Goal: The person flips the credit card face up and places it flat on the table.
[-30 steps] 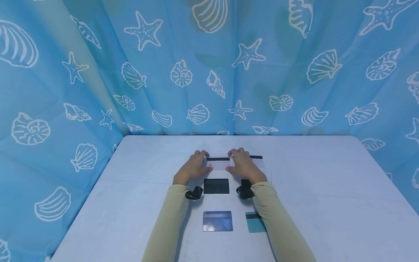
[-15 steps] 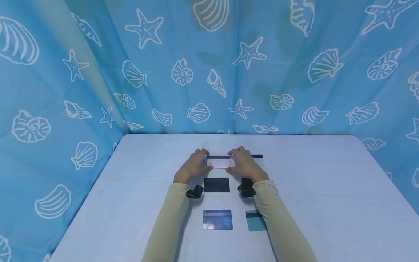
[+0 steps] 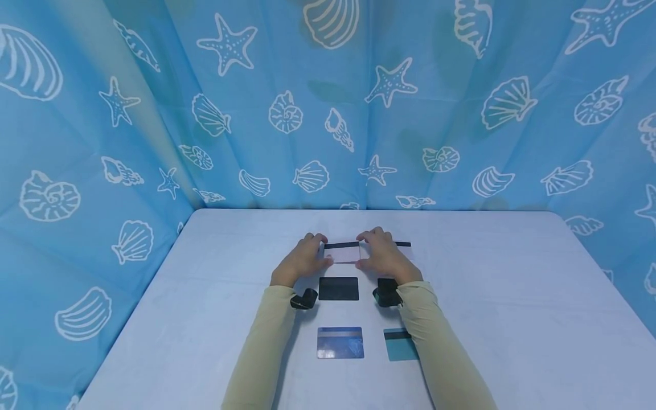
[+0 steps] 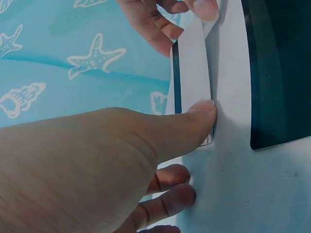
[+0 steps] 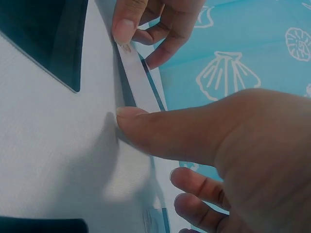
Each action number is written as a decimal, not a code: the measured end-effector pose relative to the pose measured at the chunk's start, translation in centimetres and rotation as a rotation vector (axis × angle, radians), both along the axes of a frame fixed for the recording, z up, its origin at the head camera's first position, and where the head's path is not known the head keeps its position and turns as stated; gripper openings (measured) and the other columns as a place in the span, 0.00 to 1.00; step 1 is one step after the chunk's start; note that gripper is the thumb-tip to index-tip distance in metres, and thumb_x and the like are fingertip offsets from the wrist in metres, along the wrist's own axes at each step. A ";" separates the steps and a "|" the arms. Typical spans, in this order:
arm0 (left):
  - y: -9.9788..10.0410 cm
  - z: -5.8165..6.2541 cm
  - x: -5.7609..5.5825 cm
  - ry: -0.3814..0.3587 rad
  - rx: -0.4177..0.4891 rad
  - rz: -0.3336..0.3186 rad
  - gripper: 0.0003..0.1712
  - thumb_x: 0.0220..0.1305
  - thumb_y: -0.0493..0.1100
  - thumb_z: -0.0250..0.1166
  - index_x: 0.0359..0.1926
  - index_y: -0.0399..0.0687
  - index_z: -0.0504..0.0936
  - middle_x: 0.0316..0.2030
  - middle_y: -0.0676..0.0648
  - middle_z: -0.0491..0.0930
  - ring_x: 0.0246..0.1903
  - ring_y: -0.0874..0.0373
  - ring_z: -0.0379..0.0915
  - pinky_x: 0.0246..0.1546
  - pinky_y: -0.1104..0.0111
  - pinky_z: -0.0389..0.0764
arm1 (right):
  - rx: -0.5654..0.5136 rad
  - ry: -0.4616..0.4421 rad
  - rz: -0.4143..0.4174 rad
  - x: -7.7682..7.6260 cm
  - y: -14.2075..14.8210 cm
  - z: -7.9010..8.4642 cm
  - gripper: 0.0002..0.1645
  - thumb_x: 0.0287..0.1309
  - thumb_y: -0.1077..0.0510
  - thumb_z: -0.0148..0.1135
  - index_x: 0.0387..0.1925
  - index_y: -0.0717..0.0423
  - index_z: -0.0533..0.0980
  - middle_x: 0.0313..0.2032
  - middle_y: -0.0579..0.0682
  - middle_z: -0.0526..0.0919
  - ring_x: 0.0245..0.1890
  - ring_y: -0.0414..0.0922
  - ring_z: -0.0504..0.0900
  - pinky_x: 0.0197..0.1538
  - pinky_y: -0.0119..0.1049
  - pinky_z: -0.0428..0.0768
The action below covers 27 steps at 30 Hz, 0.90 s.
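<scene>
A pale pinkish-white card with a black stripe along its far edge is held between both hands near the back of the table. My left hand pinches its left end, thumb on the near edge and fingers at the far edge. At the right end, my right hand pinches it the same way. In the left wrist view the card stands tilted, with a shadow beside it. Behind my right hand lies another pale card with a black stripe, partly hidden.
A black card lies nearer, with a blue card below it. A teal card is partly covered by the right sleeve. Black wrist cameras hang under both wrists. A blue shell-print curtain stands behind the white table.
Both hands keep their hold at nearly the same spot. The held card's tilt shifts slightly: its stripe turned greyish with glare half a second ago and looks black again now.
</scene>
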State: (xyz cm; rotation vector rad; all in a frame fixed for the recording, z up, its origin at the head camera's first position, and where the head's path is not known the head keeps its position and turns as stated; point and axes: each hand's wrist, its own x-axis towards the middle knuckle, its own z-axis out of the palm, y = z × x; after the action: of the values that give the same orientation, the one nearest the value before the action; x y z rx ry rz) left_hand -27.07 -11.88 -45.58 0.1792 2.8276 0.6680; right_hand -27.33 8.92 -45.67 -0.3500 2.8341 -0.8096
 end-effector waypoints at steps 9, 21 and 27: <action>-0.4 0.6 -0.3 0.059 0.007 -0.090 0.33 0.71 0.51 0.67 0.72 0.46 0.71 0.61 0.40 0.74 0.60 0.49 0.72 0.66 0.54 0.76 | -0.010 0.019 0.014 -0.1 0.3 0.5 0.38 0.58 0.54 0.76 0.69 0.52 0.73 0.65 0.60 0.71 0.66 0.58 0.69 0.67 0.60 0.74; 0.6 1.5 0.4 0.138 0.035 -0.182 0.37 0.66 0.51 0.73 0.71 0.45 0.72 0.58 0.40 0.75 0.56 0.50 0.73 0.64 0.56 0.78 | -0.025 0.023 0.027 0.2 0.4 1.5 0.39 0.59 0.54 0.75 0.70 0.53 0.72 0.66 0.61 0.71 0.66 0.59 0.68 0.67 0.61 0.75; 1.4 1.9 0.6 0.163 0.028 -0.203 0.39 0.64 0.51 0.74 0.72 0.45 0.71 0.59 0.40 0.75 0.57 0.49 0.73 0.66 0.56 0.77 | -0.043 0.031 0.035 0.4 0.5 1.8 0.39 0.59 0.54 0.75 0.71 0.52 0.71 0.66 0.61 0.70 0.67 0.59 0.67 0.67 0.62 0.75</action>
State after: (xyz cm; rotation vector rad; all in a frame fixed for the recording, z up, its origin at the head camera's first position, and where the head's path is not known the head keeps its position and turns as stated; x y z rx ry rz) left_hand -26.42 -10.47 -43.67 0.5404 2.8992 0.6748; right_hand -26.97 9.41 -43.86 -0.4209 2.8343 -0.8664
